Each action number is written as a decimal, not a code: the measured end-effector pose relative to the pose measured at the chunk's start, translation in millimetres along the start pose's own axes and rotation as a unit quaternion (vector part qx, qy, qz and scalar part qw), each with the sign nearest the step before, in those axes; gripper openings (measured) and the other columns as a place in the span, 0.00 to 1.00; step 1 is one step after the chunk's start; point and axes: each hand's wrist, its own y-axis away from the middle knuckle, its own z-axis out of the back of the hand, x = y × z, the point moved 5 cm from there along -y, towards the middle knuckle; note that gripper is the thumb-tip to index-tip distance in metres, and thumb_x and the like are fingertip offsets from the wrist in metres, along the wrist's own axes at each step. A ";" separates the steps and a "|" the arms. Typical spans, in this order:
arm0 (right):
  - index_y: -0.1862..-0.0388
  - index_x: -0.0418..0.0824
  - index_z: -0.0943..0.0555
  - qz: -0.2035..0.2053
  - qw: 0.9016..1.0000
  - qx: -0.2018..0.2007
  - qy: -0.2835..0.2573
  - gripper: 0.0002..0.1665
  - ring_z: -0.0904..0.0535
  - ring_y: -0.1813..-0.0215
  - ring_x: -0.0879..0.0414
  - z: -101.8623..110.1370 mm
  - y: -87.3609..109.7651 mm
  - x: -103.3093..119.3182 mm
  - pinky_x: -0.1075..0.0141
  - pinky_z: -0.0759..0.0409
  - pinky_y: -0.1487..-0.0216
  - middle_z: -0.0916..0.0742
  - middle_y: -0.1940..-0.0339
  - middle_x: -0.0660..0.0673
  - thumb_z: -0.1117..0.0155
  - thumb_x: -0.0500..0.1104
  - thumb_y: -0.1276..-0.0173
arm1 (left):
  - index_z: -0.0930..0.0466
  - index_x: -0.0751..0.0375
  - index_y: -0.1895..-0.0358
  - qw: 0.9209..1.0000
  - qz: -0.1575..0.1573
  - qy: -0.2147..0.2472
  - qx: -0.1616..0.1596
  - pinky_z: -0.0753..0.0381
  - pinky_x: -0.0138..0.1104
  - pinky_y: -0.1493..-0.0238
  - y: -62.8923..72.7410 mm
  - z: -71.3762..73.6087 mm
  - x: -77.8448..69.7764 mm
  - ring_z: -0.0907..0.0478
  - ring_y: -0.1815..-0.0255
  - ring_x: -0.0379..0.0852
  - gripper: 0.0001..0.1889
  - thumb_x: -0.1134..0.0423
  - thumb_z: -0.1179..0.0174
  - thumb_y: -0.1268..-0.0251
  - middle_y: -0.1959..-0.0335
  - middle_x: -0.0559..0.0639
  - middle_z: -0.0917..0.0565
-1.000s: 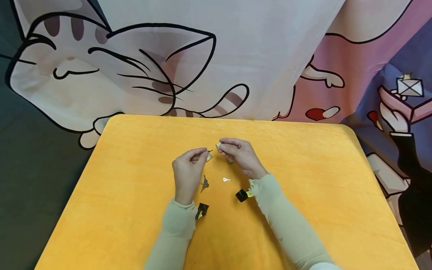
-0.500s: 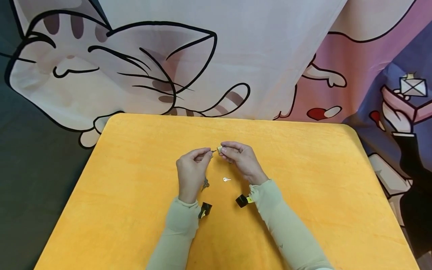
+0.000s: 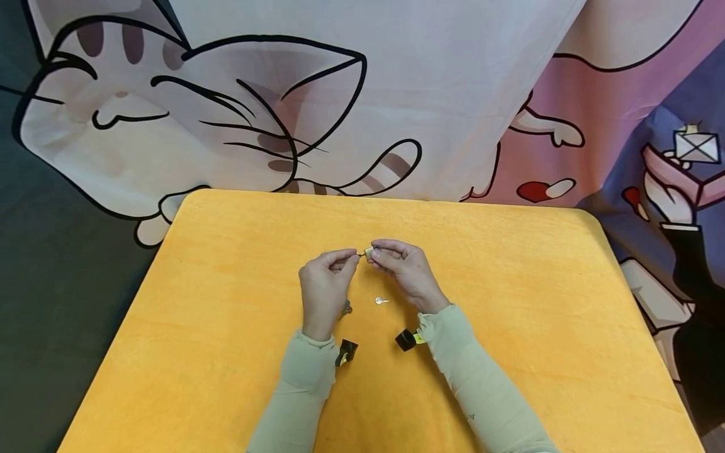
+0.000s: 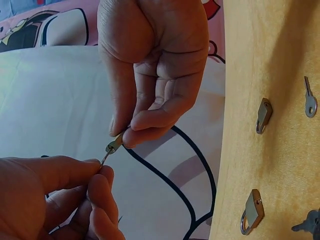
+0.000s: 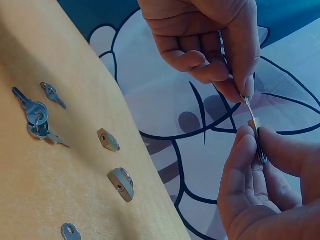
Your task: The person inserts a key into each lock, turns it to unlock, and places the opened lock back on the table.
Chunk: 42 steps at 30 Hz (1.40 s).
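My left hand (image 3: pixel 324 292) pinches a small key (image 5: pixel 250 108) between thumb and forefinger. Between the thumb and fingers of my right hand (image 3: pixel 406 272) is a small brass padlock (image 4: pixel 116 143), its keyhole end turned to the left hand. The key's tip meets that end; how deep it sits I cannot tell. Both hands are above the table. Below them, in the left wrist view, lie two more small padlocks, one nearer the far edge (image 4: pixel 264 115) and another padlock (image 4: pixel 253 211) close by. A single silver key (image 3: pixel 382 301) lies between the forearms.
A bunch of keys (image 5: pixel 38 118) lies on the yellow table (image 3: pixel 226 302), partly hidden by the left hand in the head view. Another small key (image 5: pixel 53 95) is beside it. A cartoon-printed cloth (image 3: pixel 430 94) hangs beyond the far edge.
The left hand has moved right, bringing its key up to the padlock and closing the gap. The right hand has come slightly nearer the person, still holding the padlock.
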 end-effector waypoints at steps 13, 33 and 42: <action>0.42 0.22 0.22 0.009 1.000 -0.005 0.018 0.19 0.13 0.57 0.55 0.6 0.5 0.3 0.44 0.26 0.38 0.10 0.59 0.44 0.37 0.30 0.29 | 0.09 0.65 0.61 1.000 -0.007 -0.022 0.005 0.16 0.33 0.71 -0.1 -2.2 -1.4 0.15 0.73 0.41 0.06 0.67 0.30 0.36 0.68 0.53 0.11; 0.41 0.19 0.25 0.008 1.000 -0.008 0.029 0.21 0.13 0.57 0.53 5.4 2.6 -2.7 0.45 0.25 0.39 0.10 0.61 0.45 0.36 0.30 0.29 | 0.09 0.63 0.61 0.999 0.005 -0.030 0.035 0.20 0.32 0.74 2.6 -7.5 2.7 0.20 0.78 0.40 0.05 0.66 0.31 0.36 0.69 0.51 0.12; 0.39 0.17 0.27 0.005 1.000 -0.002 0.031 0.24 0.13 0.58 0.54 7.7 2.2 -1.5 0.48 0.23 0.40 0.10 0.60 0.44 0.36 0.31 0.29 | 0.09 0.65 0.60 0.999 0.010 -0.014 0.043 0.19 0.32 0.73 2.4 -8.7 4.1 0.17 0.76 0.42 0.07 0.65 0.31 0.35 0.68 0.52 0.11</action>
